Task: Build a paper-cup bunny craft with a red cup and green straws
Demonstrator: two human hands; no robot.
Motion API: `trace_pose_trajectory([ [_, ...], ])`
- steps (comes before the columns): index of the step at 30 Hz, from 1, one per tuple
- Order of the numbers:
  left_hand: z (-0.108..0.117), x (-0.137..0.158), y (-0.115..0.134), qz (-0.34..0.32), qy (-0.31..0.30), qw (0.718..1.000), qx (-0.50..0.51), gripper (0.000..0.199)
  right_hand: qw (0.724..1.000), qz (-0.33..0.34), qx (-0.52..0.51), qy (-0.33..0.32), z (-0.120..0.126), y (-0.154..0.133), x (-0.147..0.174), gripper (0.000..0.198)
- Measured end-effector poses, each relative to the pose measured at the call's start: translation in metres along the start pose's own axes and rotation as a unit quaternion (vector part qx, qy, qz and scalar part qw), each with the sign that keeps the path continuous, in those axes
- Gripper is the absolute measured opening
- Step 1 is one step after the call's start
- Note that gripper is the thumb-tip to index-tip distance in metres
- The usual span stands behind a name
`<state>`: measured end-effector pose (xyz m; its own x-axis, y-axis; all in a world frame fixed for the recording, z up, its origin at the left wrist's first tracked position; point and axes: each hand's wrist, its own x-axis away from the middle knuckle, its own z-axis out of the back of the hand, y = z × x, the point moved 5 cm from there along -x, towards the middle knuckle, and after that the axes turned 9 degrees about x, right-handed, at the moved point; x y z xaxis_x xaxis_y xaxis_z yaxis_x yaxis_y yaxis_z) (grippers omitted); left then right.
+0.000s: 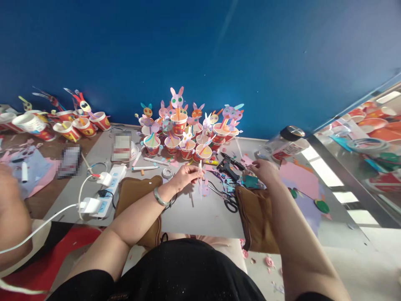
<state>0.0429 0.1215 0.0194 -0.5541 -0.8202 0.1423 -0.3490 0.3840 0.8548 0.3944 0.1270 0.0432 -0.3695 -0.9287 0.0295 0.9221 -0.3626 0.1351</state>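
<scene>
Well left of the black glue gun [228, 168] lies a white power strip [109, 192], and closer on that side of the gun your left hand [187, 177] has thumb and fingertips closed in a pinch on a thin white stick [201, 179], roughly upright, with the decorated paper cups [187, 149] behind and left of the gun. On the gun's near side lie the scissors [226, 197]; just right of it your right hand [262, 170] has its fingers partly curled, though I can't tell whether they grip anything, and farther right lies pink paper [299, 179].
</scene>
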Motion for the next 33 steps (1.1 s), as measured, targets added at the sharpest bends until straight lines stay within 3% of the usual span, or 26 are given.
trace_pose_trajectory([
  [3, 0.000, 0.000, 0.000, -0.008, -0.013, 1.000, -0.007, 0.044, 1.000, -0.026, 0.001, -0.016, -0.007, -0.011, -0.044, 0.036],
  [7, 0.001, -0.001, 0.001, -0.016, -0.014, 1.000, -0.017, 0.041, 0.999, -0.018, -0.023, -0.037, -0.013, -0.027, -0.076, 0.041],
  [10, 0.002, -0.002, 0.001, -0.016, -0.008, 1.000, -0.020, 0.042, 0.997, 0.001, -0.043, -0.063, -0.021, -0.041, -0.085, 0.044],
  [15, 0.003, -0.001, 0.003, -0.007, 0.003, 1.000, -0.016, 0.043, 0.994, 0.006, -0.077, -0.078, -0.028, -0.054, -0.083, 0.023],
  [21, 0.002, 0.000, 0.004, 0.005, 0.009, 1.000, -0.004, 0.041, 0.995, 0.003, -0.099, -0.019, -0.011, -0.042, -0.060, 0.032],
  [25, 0.005, -0.001, 0.003, 0.005, 0.020, 1.000, 0.002, 0.041, 0.993, 0.051, -0.108, -0.015, -0.003, -0.040, -0.021, 0.027],
  [30, 0.007, -0.003, -0.001, -0.001, 0.012, 1.000, 0.003, 0.039, 0.981, 0.153, -0.112, -0.050, -0.008, -0.070, 0.043, 0.030],
  [33, 0.007, -0.004, -0.002, -0.002, 0.013, 1.000, 0.004, 0.038, 0.982, 0.168, -0.070, -0.059, -0.015, -0.093, 0.065, 0.029],
])
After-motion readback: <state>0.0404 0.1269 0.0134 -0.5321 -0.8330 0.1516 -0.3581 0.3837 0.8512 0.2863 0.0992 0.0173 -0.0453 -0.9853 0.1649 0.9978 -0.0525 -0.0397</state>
